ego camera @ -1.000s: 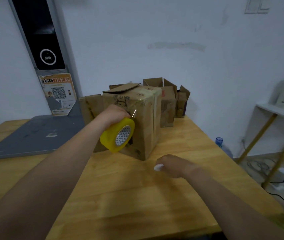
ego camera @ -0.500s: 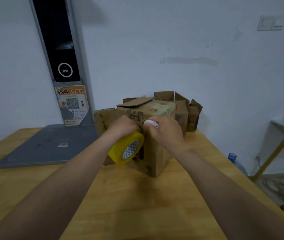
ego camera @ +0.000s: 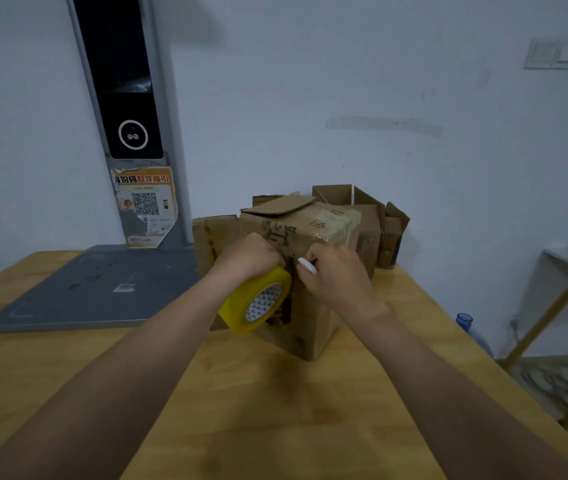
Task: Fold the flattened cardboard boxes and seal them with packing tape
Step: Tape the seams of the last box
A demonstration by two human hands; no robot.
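Yellow tape (ego camera: 258, 301) gripped in left hand (ego camera: 246, 256) against box (ego camera: 313, 230); right hand (ego camera: 336, 275) pinches white cutter (ego camera: 306, 265) beside it. I judge cutting step; next: sever, press end down.

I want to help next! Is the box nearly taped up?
Nearly. The brown cardboard box stands folded, shiny tape across its top. The left hand holds the yellow tape roll against its side; the right hand holds a small white tool beside it. The boxes behind have open flaps.

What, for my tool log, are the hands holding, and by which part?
Left hand grips the yellow tape roll by its top; right hand grips a small white tool, end protruding.
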